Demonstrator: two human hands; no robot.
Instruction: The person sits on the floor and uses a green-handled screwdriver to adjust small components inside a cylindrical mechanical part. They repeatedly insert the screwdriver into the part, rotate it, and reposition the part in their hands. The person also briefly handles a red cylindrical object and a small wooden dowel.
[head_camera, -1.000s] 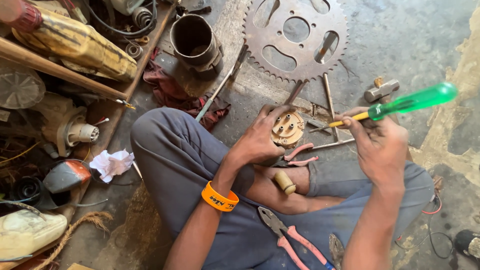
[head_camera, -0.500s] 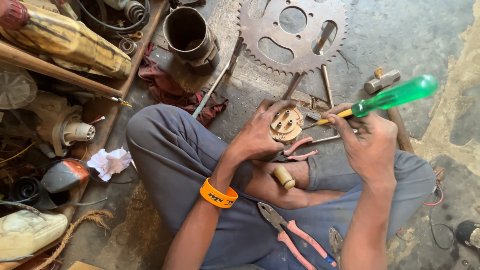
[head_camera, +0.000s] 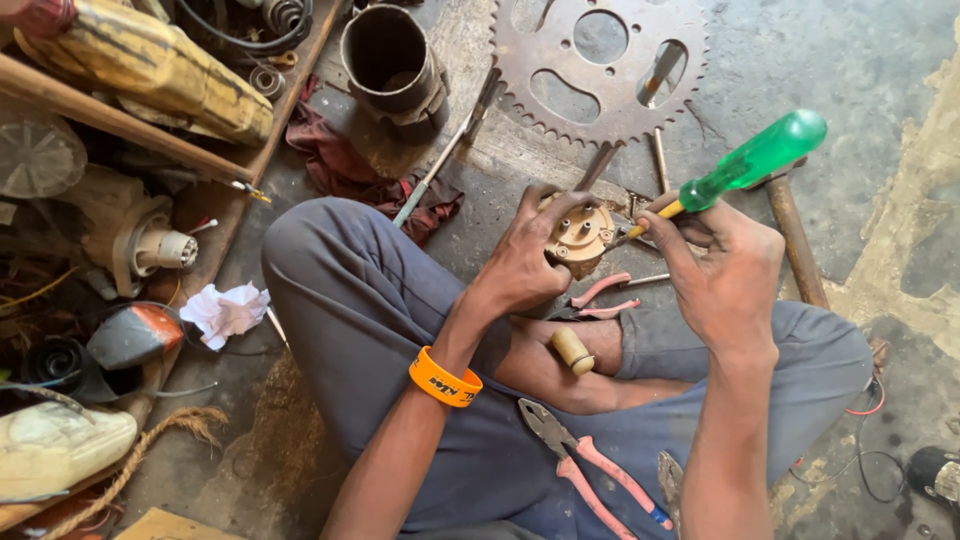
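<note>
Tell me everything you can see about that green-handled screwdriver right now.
The screwdriver has a translucent green plastic handle, a yellow collar and a thin metal shaft. The right hand pinches it low, near the collar, so the handle sticks up and away to the right, free of the palm. It is tilted, tip pointing down-left toward the round brass-coloured part held in the left hand. The tip is too small to tell whether it touches the part.

Left hand (head_camera: 525, 255) curls closed, fingers gripping; right hand (head_camera: 725, 275) is raised beside it, fingers pinched, wrist bent.
</note>
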